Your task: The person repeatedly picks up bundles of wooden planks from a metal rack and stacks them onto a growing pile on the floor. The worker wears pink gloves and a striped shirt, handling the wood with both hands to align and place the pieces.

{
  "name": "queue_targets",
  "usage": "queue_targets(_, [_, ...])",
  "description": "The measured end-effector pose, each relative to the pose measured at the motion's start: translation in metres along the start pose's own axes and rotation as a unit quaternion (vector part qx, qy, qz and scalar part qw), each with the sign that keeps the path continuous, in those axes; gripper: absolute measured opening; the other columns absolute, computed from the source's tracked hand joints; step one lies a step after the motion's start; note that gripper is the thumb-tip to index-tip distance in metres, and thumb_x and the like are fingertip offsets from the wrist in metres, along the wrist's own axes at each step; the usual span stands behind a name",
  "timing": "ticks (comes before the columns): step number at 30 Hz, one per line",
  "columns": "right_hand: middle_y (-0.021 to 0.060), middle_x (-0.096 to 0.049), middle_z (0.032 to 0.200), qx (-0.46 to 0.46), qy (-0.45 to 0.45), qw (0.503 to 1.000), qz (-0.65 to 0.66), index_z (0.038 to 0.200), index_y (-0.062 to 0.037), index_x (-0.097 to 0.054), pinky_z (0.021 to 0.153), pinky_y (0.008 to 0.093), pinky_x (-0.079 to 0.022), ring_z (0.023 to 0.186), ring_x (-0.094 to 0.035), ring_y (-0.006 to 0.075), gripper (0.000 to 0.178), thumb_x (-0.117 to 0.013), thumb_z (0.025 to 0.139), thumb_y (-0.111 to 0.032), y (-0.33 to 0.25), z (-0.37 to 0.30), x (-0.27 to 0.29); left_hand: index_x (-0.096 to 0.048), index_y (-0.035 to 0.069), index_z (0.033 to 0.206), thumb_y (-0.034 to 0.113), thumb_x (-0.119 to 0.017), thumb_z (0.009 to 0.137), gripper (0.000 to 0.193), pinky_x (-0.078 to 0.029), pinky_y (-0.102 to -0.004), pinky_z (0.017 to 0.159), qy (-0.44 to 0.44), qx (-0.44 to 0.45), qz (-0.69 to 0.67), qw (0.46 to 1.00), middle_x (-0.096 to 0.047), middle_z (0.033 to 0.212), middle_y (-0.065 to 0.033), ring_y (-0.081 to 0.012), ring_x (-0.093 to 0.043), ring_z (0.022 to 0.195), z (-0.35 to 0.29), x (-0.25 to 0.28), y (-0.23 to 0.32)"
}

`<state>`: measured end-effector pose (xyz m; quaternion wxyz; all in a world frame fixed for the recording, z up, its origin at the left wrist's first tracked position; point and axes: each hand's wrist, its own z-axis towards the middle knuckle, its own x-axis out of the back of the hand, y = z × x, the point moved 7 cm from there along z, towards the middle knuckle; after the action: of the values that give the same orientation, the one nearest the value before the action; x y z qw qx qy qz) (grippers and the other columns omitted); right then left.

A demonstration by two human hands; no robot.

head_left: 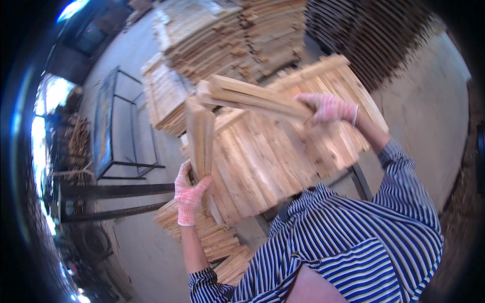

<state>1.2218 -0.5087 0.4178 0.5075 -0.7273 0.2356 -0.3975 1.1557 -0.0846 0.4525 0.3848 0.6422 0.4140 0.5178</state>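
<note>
My left hand, in a pink knitted glove, grips the lower end of a small bundle of thin wooden slats held upright. My right hand, gloved the same way, holds a second bundle of wooden slats lifted and pointing left, its far end close to the top of the first bundle. Both bundles hang over a large layer of pale wooden boards lying side by side below my hands. My striped sleeves and shirt fill the lower right.
Tall stacks of slats stand behind, and darker stacked boards at the upper right. A black metal frame rests on the concrete floor at the left. More slats lie low near my left forearm.
</note>
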Motion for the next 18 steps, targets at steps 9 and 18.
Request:
queue_targets(9, [0.0082, -0.065, 0.112, -0.194, 0.054, 0.890, -0.408, 0.127, -0.0167, -0.063, 0.100, 0.0438, -0.049, 0.115, -0.061, 0.0310, 0.060, -0.077, 0.070, -0.005, 0.168, -0.154, 0.084, -0.056, 0.020, 0.138, 0.043, -0.067, 0.089, 0.056, -0.053, -0.0440, 0.098, -0.222, 0.063, 0.543, 0.807, -0.062, 0.133, -0.0132, -0.0334, -0.064, 0.119, -0.008, -0.137, -0.111])
queue_targets(18, [0.0073, -0.063, 0.107, -0.151, 0.107, 0.840, -0.510, 0.123, -0.0275, -0.064, 0.097, 0.0462, -0.042, 0.108, -0.062, 0.0281, 0.036, -0.054, 0.090, -0.016, 0.243, -0.200, 0.036, -0.057, 0.020, 0.137, 0.039, -0.075, 0.082, 0.061, -0.053, -0.0444, 0.098, -0.214, 0.054, 0.555, 0.802, -0.063, 0.131, -0.0130, -0.0341, -0.064, 0.115, -0.012, -0.210, -0.157])
